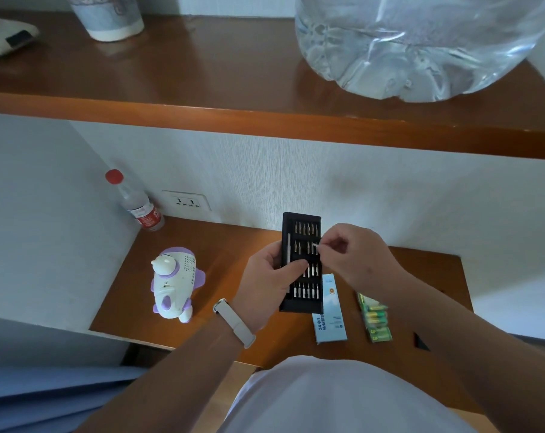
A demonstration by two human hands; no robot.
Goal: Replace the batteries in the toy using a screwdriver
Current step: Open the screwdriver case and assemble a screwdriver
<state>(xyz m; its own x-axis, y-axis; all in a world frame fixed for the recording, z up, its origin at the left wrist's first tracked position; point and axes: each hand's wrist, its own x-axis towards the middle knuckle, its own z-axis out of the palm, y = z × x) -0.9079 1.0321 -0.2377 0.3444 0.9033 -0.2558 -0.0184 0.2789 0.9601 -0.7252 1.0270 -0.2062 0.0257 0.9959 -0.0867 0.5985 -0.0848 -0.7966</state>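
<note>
Toy (174, 284) on table (221, 245), well left of both hands, long axis approx near-to-far. L hand (265, 282) nearer to it. L hand grips bit case (302, 260), case axis likewise near-far. R hand (352, 254) pinches bit (317, 246) at case's right edge, 2nd row. Batteries (376, 318) below-right of R hand, untouched.

The left hand (265, 279) is gripping the case (301, 220) from its left, thumb lying across it; the right hand (355, 254) is pinching a bit (317, 245) at the case's right.
</note>
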